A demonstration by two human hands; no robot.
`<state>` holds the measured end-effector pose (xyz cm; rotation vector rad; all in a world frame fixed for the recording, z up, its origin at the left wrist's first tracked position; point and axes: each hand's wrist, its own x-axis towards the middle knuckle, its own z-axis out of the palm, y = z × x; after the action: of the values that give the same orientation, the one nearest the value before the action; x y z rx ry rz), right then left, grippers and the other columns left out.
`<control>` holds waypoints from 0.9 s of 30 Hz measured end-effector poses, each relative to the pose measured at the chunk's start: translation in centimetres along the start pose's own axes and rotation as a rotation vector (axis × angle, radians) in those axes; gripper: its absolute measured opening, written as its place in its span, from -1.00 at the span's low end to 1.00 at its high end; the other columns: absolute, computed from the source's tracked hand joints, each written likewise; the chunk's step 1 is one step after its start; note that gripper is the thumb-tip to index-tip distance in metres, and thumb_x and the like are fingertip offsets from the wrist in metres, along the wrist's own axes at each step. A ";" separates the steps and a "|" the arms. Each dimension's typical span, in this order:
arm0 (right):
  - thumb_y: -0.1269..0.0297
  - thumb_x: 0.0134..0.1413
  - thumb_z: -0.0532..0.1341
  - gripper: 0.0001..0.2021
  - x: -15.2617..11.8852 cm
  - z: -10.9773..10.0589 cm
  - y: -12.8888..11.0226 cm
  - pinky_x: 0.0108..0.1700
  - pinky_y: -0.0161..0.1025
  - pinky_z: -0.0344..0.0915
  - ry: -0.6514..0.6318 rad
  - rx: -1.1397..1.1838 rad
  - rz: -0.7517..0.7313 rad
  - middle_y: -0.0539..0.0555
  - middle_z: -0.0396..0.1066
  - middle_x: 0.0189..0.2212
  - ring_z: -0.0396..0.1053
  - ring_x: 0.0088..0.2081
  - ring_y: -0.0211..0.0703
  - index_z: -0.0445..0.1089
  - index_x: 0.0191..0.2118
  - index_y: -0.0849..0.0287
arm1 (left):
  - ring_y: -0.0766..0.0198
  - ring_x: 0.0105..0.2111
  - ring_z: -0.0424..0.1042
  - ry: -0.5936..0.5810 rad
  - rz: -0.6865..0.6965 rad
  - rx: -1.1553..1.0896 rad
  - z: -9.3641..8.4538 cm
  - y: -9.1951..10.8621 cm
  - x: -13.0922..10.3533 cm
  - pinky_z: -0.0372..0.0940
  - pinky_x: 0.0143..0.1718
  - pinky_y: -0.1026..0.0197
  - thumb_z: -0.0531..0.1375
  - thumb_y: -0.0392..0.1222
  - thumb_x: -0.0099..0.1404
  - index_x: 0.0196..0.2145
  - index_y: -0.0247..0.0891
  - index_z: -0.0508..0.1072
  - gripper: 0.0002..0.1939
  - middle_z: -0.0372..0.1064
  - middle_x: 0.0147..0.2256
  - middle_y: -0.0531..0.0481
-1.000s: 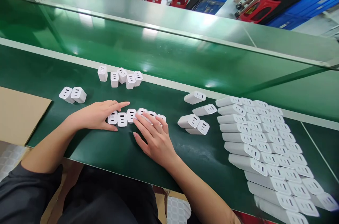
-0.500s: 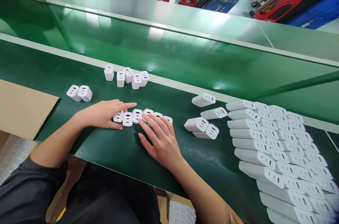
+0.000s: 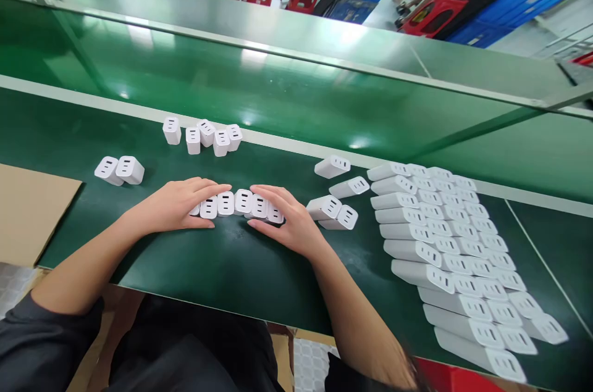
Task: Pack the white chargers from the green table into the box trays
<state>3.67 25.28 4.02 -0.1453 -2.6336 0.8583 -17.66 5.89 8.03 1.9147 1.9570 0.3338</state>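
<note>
A short row of white multi-port USB chargers (image 3: 225, 202) stands on the green bench between my hands, port faces up. Around the row's left end, my left hand (image 3: 173, 207) has its fingers along the far side and its thumb along the near side. My right hand (image 3: 296, 219) grips the right end in the same way and partly covers the last chargers. Just right of it, a pair of chargers (image 3: 324, 207) leans together. Two more, a loose charger (image 3: 349, 186) and another charger (image 3: 332, 166), lie behind that pair.
A large block of chargers (image 3: 454, 247) in tilted rows fills the right side. Several chargers (image 3: 221, 142) stand by the rear strip, and two chargers (image 3: 130, 170) at the left. Cardboard (image 3: 37, 213) covers the left edge. A green raised panel (image 3: 287, 95) runs behind.
My right hand has moved from lying over the tops of the row to clasping its right end. The row's chargers sit slightly differently, and the whole view has shifted.
</note>
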 end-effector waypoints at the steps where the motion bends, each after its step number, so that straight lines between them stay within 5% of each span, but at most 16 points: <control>1: 0.19 0.19 0.31 -0.49 0.0 0.2 0.1 0.14 -0.05 0.38 -0.020 0.026 0.005 0.15 0.38 0.11 0.35 0.13 -0.02 0.26 0.23 0.05 | 0.12 0.12 0.33 -0.006 0.001 -0.005 -0.1 -0.1 0.0 0.28 -0.02 0.19 0.12 0.09 0.42 0.33 -0.03 0.07 -0.39 0.24 0.21 -0.08; 9: 0.18 0.21 0.29 -0.53 0.0 2.0 -0.4 0.09 -0.06 0.41 0.031 0.095 0.000 0.13 0.43 0.04 0.40 0.05 -0.02 0.27 0.21 0.02 | 0.16 0.09 0.36 0.028 0.014 0.052 -0.3 -0.1 -0.4 0.32 -0.07 0.20 0.05 0.01 0.46 0.32 -0.04 0.08 -0.47 0.27 0.19 -0.05; 22: 0.19 0.25 0.25 -0.57 -0.2 3.3 -0.5 0.05 -0.08 0.44 0.109 0.031 -0.025 0.13 0.42 0.03 0.44 0.00 -0.03 0.28 0.21 -0.02 | 0.14 -0.06 0.46 0.212 0.112 0.122 2.2 -0.2 1.1 0.35 -0.10 0.15 0.10 0.17 0.41 0.20 -0.21 0.31 -0.45 0.45 0.04 -0.10; 27: 0.18 0.27 0.23 -0.57 -0.2 3.5 0.3 0.02 -0.09 0.45 0.090 -0.006 -0.070 0.15 0.41 0.04 0.45 -0.01 -0.02 0.25 0.22 -0.03 | 0.11 -0.06 0.46 0.343 0.094 0.073 0.3 -1.0 0.5 0.35 -0.06 0.11 0.18 0.28 0.30 0.16 -0.24 0.37 -0.34 0.45 0.04 -0.11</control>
<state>2.55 23.52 1.18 -0.0907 -2.5424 0.8018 -18.44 6.29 7.28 2.1154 2.1162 0.6645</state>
